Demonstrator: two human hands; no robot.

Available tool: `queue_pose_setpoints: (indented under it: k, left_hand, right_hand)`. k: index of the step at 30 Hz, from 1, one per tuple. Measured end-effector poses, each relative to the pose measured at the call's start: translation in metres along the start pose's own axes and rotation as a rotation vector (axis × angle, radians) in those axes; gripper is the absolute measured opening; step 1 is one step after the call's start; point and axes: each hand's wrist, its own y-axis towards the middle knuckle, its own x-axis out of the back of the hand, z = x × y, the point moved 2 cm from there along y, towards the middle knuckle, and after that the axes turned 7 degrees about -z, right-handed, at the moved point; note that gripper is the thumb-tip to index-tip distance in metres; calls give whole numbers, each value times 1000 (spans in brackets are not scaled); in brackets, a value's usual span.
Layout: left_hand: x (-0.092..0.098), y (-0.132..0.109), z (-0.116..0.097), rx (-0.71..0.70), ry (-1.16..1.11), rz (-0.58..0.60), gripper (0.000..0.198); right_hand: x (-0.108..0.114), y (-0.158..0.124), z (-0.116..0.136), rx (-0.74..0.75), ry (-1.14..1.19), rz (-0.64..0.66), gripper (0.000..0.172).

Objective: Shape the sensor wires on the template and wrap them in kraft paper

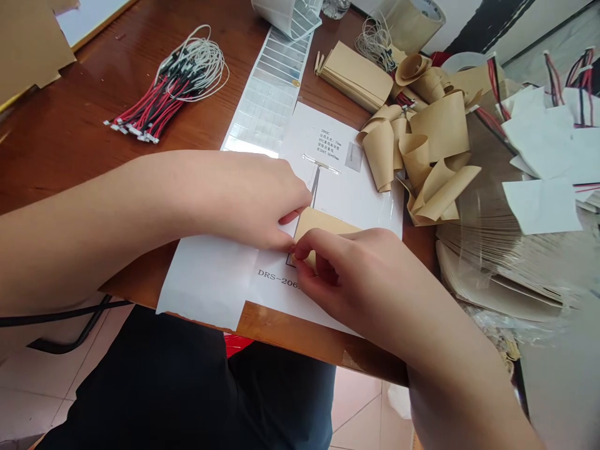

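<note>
The tan card point(323, 219) lay on the printed sheet point(370, 201); the left hand point(269, 203) and right hand point(347, 262) met at its near-left corner, fingertips bunched, though whether either gripped it I could not tell. An uneven pull might have skewed or creased it. The sheet read "206DC", small Chinese lines and "DRS-206", the rest covered.

Table point(89, 147): reddish-brown wood, glossy, spanning 10 o'clock to centre; near edge worn toward 6. Floor point(28, 406): pale pinkish tile, joints visible, 8 and 6 o'clock. Whitish wall point(527, 25), black patch, 1–2 o'clock. Lighting bright; source out of frame.
</note>
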Motion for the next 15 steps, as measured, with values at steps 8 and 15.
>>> queue_pose_setpoints:
  k: [8, 15]
  left_hand:
    - [2, -2, -2, -3, -1, -15, 32]
    - [3, -4, -2, -28, -20, -45, 26]
  right_hand:
    - [4, 0, 3, -2, -50, 72, 15]
    - [3, 2, 2, -11, -55, 67, 17]
